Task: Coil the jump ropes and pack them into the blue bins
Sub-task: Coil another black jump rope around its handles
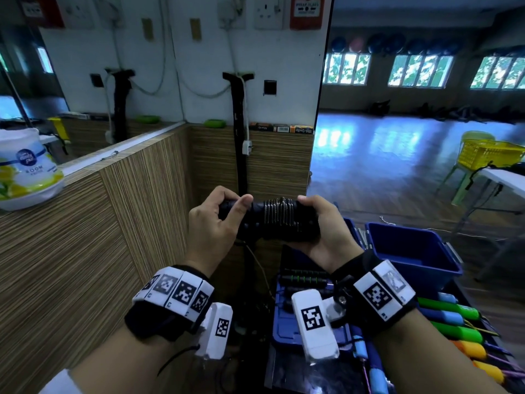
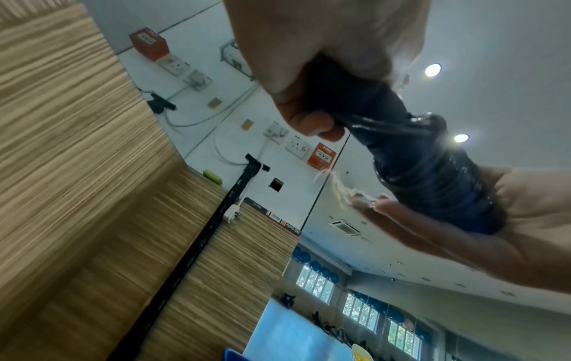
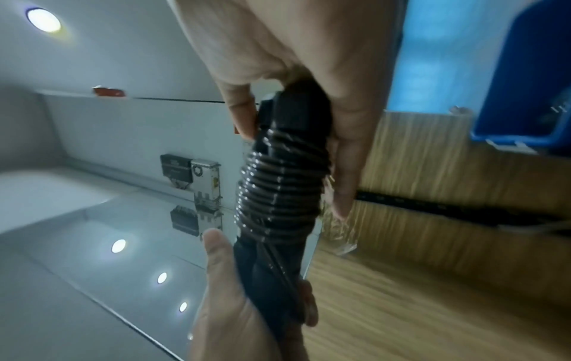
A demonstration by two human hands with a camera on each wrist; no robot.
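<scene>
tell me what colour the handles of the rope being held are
Black, on the jump rope gripped by both hands; the head view shows it best.

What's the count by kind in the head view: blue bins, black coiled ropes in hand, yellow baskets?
blue bins: 2 (open bin, near bin under the right wrist)
black coiled jump rope, held: 1
yellow basket: 1
total: 4

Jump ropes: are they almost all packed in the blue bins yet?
Not yet. A black jump rope, its cord coiled around the handles, is gripped by the left hand and right hand. One blue bin looks empty. Colourful ropes still wait outside it.
</scene>
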